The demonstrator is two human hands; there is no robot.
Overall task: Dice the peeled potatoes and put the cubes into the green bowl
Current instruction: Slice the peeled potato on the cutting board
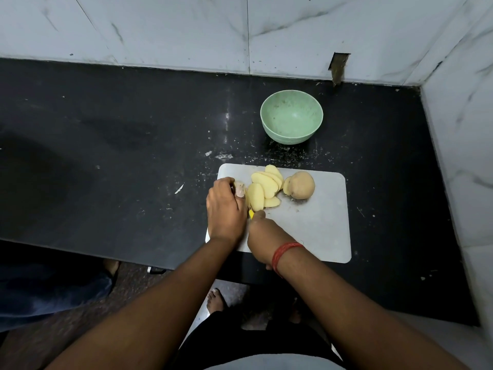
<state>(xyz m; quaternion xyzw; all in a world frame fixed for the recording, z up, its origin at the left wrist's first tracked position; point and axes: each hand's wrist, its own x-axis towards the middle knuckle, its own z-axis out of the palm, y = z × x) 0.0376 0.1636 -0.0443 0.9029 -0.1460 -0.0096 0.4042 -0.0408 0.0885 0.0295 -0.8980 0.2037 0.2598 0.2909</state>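
On the grey cutting board [320, 222] lie several pale yellow potato slices [265, 182], fanned out, with a whole potato [301, 185] to their right. My left hand [225, 209] grips the last piece of the potato being cut [240, 188] at the board's left edge. My right hand [262, 236] holds a yellow-handled knife [251, 213]; its blade is hidden between the hands and the nearest slice [255, 200]. The green bowl [291, 116] stands beyond the board with nothing in it.
The black counter [120, 156] runs to white marble walls at the back and right. Small scraps lie on the counter left of the board. The counter's front edge is just below my wrists. Another person's leg and foot show at the lower left.
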